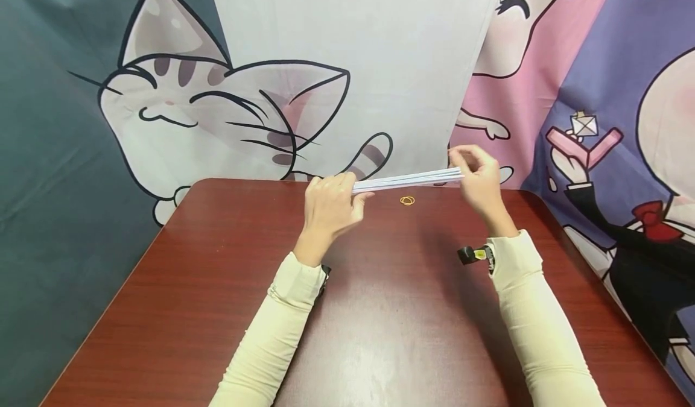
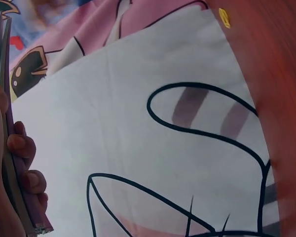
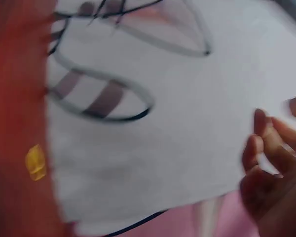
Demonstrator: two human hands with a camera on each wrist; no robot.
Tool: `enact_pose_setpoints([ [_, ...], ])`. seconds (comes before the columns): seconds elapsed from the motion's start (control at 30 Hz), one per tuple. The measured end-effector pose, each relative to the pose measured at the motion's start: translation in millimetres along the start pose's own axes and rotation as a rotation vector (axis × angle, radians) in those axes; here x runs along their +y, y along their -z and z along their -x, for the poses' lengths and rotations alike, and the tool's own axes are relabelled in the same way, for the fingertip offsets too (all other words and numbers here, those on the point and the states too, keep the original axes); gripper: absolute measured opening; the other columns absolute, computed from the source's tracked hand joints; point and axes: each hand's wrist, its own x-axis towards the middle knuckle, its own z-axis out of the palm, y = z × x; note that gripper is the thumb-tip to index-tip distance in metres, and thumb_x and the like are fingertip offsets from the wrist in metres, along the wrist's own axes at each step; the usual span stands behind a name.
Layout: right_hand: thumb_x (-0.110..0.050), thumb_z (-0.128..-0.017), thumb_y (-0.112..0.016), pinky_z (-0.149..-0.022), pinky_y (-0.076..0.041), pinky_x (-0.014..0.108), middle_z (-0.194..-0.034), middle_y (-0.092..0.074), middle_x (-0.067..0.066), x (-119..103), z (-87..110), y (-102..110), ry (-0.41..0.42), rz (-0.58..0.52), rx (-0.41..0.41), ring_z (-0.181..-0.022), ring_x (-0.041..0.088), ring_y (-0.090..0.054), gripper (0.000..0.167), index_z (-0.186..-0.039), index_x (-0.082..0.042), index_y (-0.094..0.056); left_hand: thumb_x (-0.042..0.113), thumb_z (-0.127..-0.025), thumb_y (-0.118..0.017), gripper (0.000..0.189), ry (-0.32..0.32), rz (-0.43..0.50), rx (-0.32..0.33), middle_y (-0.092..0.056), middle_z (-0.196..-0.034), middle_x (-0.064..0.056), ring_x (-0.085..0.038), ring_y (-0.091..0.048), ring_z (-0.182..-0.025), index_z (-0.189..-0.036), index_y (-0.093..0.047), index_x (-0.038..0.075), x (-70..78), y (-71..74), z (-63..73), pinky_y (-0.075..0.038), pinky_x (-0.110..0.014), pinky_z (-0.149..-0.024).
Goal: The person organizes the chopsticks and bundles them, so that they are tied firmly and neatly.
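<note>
My left hand [image 1: 331, 205] grips the left end of a thin stack of white sheets [image 1: 407, 179], seen almost edge-on and held up over the far side of the table. In the left wrist view the fingers [image 2: 33, 181] curl round the stack [image 2: 6, 59], which shows as separate layers at its far end. By the stack's right end is my right hand [image 1: 480, 178], overlapping it in the head view. The right wrist view shows that hand [image 3: 278, 182] with loosely bent fingers and nothing between them.
Yellow rubber bands [image 1: 407, 201] lie near the far edge of the reddish-brown table [image 1: 179, 298]. Behind the table hangs a cloth [image 1: 412, 63] printed with cartoon animals. A wrist camera [image 1: 471, 254] sticks out beside the right cuff.
</note>
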Motion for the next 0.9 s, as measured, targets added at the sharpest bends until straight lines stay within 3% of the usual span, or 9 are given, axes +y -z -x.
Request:
enact_pose_setpoints([
  [0.07, -0.009, -0.093, -0.064, -0.054, -0.045, 0.022, -0.073, -0.067, 0.005, 27, 0.7, -8, -0.104, 0.113, -0.104, -0.058, 0.012, -0.06, 0.017, -0.103, 0.005, -0.068, 0.051, -0.088, -0.06, 0.044, 0.003, 0.014, -0.012, -0.047, -0.056, -0.003, -0.029, -0.049, -0.049, -0.071, -0.048, 0.012, 0.6, 0.6, -0.2, -0.036, -0.038, -0.051],
  [0.2, -0.01, -0.093, -0.063, -0.082, -0.052, 0.042, -0.097, -0.072, 0.02, 76, 10.0, -30, -0.217, 0.4, -0.423, -0.089, 0.032, -0.069, 0.021, -0.11, 0.003, -0.069, 0.051, -0.089, -0.057, 0.044, -0.012, 0.012, -0.042, -0.048, -0.058, -0.002, -0.026, -0.052, -0.051, -0.07, -0.048, 0.012, 0.4, 0.2, 0.9, -0.037, -0.038, -0.051],
  [0.27, -0.012, -0.094, -0.063, -0.092, -0.048, 0.051, -0.111, -0.069, 0.023, 93, 14.8, -40, -0.267, 0.484, -0.528, -0.105, 0.038, -0.065, 0.026, -0.116, 0.002, -0.068, 0.05, -0.088, -0.057, 0.043, -0.022, -0.009, -0.061, -0.048, -0.059, -0.002, -0.024, -0.054, -0.054, -0.07, -0.048, 0.012, -1.2, -1.2, 2.0, -0.038, -0.038, -0.053],
  [0.33, -0.017, -0.095, -0.061, -0.089, -0.048, 0.056, -0.108, -0.069, 0.023, 104, 18.3, -50, -0.304, 0.582, -0.59, -0.106, 0.041, -0.064, 0.026, -0.111, 0.002, -0.068, 0.049, -0.087, -0.059, 0.041, -0.029, -0.034, -0.076, -0.049, -0.06, -0.001, -0.023, -0.057, -0.056, -0.071, -0.049, 0.013, -3.4, -2.8, 3.2, -0.039, -0.038, -0.055],
  [0.5, -0.025, -0.096, -0.061, -0.079, -0.049, 0.062, -0.098, -0.067, 0.023, 119, 21.0, -65, -0.298, 0.747, -0.633, -0.096, 0.048, -0.064, 0.024, -0.095, -0.002, -0.067, 0.049, -0.085, -0.061, 0.04, -0.033, -0.067, -0.097, -0.052, -0.061, -0.001, -0.023, -0.059, -0.059, -0.072, -0.051, 0.013, -7.5, -5.2, 5.7, -0.04, -0.038, -0.058],
  [0.67, -0.027, -0.099, -0.056, -0.079, -0.049, 0.061, -0.101, -0.068, 0.021, 127, 22.8, -70, -0.25, 0.801, -0.666, -0.099, 0.048, -0.064, 0.021, -0.096, -0.007, -0.064, 0.05, -0.086, -0.059, 0.041, -0.045, -0.072, -0.11, -0.053, -0.062, -0.002, -0.024, -0.06, -0.061, -0.073, -0.052, 0.012, -8.7, -4.3, 5.0, -0.041, -0.038, -0.06],
  [0.77, -0.021, -0.099, -0.056, -0.08, -0.048, 0.056, -0.089, -0.065, 0.018, 128, 21.6, -68, -0.182, 0.709, -0.622, -0.091, 0.042, -0.064, 0.019, -0.088, -0.006, -0.061, 0.049, -0.086, -0.06, 0.04, -0.049, -0.082, -0.114, -0.055, -0.063, -0.003, -0.024, -0.061, -0.061, -0.075, -0.054, 0.011, -10.2, -4.0, 4.2, -0.041, -0.038, -0.06],
  [0.9, -0.007, -0.095, -0.059, -0.082, -0.046, 0.041, -0.083, -0.065, 0.016, 119, 16.6, -60, -0.14, 0.425, -0.41, -0.083, 0.026, -0.06, 0.011, -0.088, -0.001, -0.063, 0.049, -0.086, -0.061, 0.04, -0.044, -0.103, -0.122, -0.056, -0.063, -0.003, -0.025, -0.06, -0.059, -0.075, -0.054, 0.011, -14.1, -3.7, 4.5, -0.041, -0.039, -0.059],
])
